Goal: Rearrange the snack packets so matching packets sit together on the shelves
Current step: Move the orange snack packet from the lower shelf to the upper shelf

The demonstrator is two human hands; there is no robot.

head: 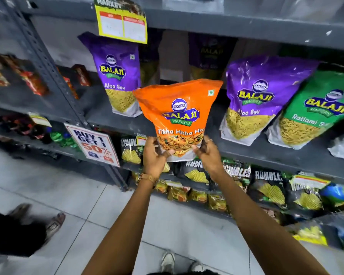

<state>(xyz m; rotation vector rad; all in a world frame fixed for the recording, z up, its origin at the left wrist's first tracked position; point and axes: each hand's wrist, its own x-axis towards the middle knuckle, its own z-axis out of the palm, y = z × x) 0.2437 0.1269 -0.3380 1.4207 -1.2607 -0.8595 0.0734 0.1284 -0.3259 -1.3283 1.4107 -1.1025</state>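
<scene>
Both the left hand (155, 157) and right hand (207, 153) are gripping the orange Tikha Mitha Mix packet (179, 116) by its bottom corners, holding it upright between two purple Aloo Sev packets (118, 74), probably hunting for its matching spot on the shelf (246, 147).

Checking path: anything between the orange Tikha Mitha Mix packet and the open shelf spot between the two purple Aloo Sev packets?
Nothing visible blocks it. The orange packet, held at its bottom by the left hand and right hand, is in front of the shelf gap between the Aloo Sev packets.
</scene>
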